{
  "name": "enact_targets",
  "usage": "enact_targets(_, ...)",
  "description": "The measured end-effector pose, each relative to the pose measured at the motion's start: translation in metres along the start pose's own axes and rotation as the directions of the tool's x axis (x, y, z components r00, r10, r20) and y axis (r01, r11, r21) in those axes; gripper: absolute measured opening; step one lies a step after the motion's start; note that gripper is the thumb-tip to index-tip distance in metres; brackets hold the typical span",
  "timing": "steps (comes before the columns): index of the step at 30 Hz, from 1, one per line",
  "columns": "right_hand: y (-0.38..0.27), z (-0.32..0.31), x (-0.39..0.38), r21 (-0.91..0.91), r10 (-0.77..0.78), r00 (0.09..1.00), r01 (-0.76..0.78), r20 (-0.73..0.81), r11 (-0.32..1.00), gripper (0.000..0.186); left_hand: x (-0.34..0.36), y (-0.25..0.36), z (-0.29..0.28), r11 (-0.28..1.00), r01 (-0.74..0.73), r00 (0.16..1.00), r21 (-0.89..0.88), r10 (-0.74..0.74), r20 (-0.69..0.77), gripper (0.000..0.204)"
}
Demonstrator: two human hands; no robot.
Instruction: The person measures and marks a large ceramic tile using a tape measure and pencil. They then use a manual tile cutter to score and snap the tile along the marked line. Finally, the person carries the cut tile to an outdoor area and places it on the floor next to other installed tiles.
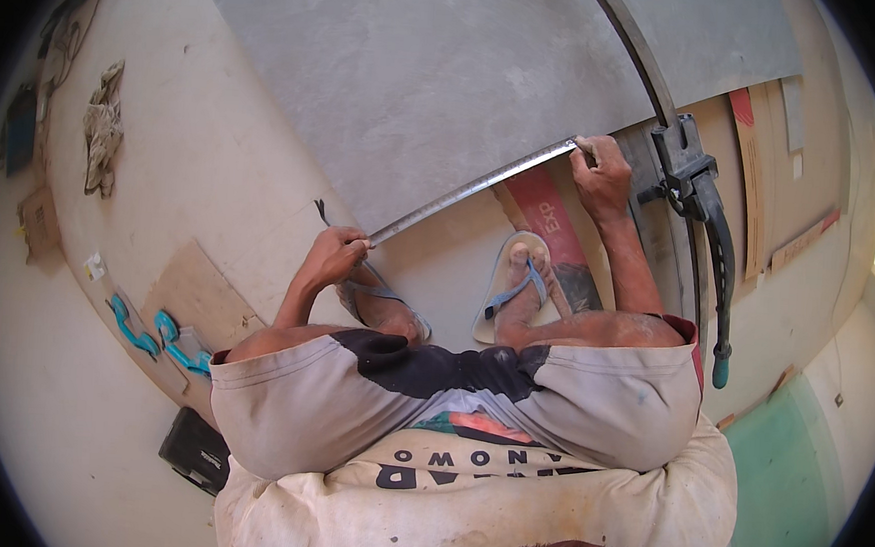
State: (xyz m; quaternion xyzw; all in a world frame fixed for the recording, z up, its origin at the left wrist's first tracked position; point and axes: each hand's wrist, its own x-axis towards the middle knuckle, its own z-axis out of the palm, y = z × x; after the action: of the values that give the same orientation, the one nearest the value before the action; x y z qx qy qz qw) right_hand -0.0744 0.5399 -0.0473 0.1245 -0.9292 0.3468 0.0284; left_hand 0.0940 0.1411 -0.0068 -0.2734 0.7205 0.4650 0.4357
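Note:
A silver steel ruler lies slantwise along the near edge of a large grey tile. My left hand pinches its lower left end, beside the tile's near corner. Farther right, my right hand closes thumb and fingers on the upper right end. Just beyond that hand stands a tile cutter: its dark rail crosses over the tile, and its black carriage carries a long curved handle with a teal tip. The fingertips of both hands are partly hidden.
My sandalled feet are close below the ruler, next to a red printed cardboard strip. At left are teal suction lifters, a cardboard sheet, a black case and a crumpled cloth. A greenish sheet lies lower right.

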Motion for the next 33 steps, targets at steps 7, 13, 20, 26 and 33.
enact_targets(7,-0.003,-0.002,-0.007,0.074,0.115,0.993,-0.115,-0.001,0.991,0.007,0.001,-0.002,0.001,1.000,0.013,1.000,-0.015,-0.013,0.001,0.021)
enact_targets(13,-0.003,0.002,0.005,0.012,0.095,0.995,-0.095,0.012,0.995,0.009,0.001,0.004,-0.002,0.997,0.052,0.998,-0.053,-0.050,0.038,0.025)
enact_targets(20,-0.005,-0.001,0.000,0.081,0.194,0.981,-0.195,0.014,0.977,0.010,0.000,0.002,-0.001,0.999,0.050,0.999,-0.021,-0.050,0.006,0.024)
enact_targets(26,0.002,0.003,-0.003,0.048,0.107,0.994,-0.106,-0.017,0.993,0.010,0.003,-0.001,-0.001,0.998,0.047,0.998,-0.050,-0.046,0.038,0.026)
enact_targets(33,-0.001,0.001,0.003,0.035,0.171,0.984,-0.172,0.040,0.984,0.009,-0.002,0.008,-0.001,0.999,0.034,0.999,0.034,-0.035,0.009,0.025)
